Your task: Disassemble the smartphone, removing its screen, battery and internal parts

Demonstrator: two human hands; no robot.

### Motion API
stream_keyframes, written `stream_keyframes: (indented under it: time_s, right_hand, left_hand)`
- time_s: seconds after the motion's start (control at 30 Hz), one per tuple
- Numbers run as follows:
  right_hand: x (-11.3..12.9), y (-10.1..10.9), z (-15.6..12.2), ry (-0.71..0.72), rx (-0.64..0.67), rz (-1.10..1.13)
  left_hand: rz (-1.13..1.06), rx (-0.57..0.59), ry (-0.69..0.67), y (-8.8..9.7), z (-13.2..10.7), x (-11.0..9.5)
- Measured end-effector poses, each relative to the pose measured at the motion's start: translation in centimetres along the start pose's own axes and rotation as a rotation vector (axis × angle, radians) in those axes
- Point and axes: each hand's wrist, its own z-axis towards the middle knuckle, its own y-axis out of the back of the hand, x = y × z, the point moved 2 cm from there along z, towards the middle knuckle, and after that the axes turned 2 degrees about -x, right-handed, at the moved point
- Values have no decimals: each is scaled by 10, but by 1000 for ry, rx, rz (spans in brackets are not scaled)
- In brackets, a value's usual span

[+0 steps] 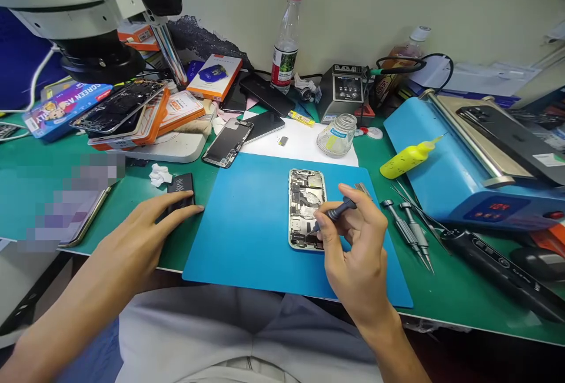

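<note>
An opened phone (305, 183) with its inner parts bare lies on the blue mat (247, 218). Over its lower right side, my right hand (355, 247) grips a dark screwdriver (336, 211) in its fingers. The tool slants down, its tip at the lower part of the phone. Off the mat's left edge, my left hand (152, 227) reaches over a flat black rectangular piece (182, 184), which looks like a phone battery. Its fingers are stretched and apart, partly covering that piece; I cannot tell how firmly they touch it.
Two screwdrivers (410, 230) and a black pen-like tool (503, 271) lie right of the mat. Beyond stand a blue heating station (424, 136) with a yellow bottle (406, 160), and a glass jar (338, 136). A removed screen (227, 143) lies behind. A microscope (97, 47) overhangs the left.
</note>
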Motion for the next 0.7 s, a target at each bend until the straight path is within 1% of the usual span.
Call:
stream_keyframes:
  time_s: [0.17,0.23,0.33,0.43,0.53,0.6,0.63,0.7]
  right_hand:
    - [0,-1,1,-35,3,21]
    - [0,-1,1,-39,2,20]
    - [0,1,0,-27,8,13]
    - [0,2,-2,-6,17,-10]
    - [0,2,-1,51,17,-52]
    - [1,2,0,148,14,-112]
    - [2,2,1,200,17,-148]
    - [3,3,2,248,32,-176]
  left_hand:
    - [-59,-8,13,-6,10,24]
    - [-97,11,40,-3,15,26]
    - [-151,10,126,3,20,22]
    - [-131,-32,140,9,25,10]
    - [-102,-125,117,12,31,-8]
    - [-145,-190,73,13,35,-27]
    - [-187,-205,28,13,38,-39]
    - [-296,-178,-68,11,44,-64]
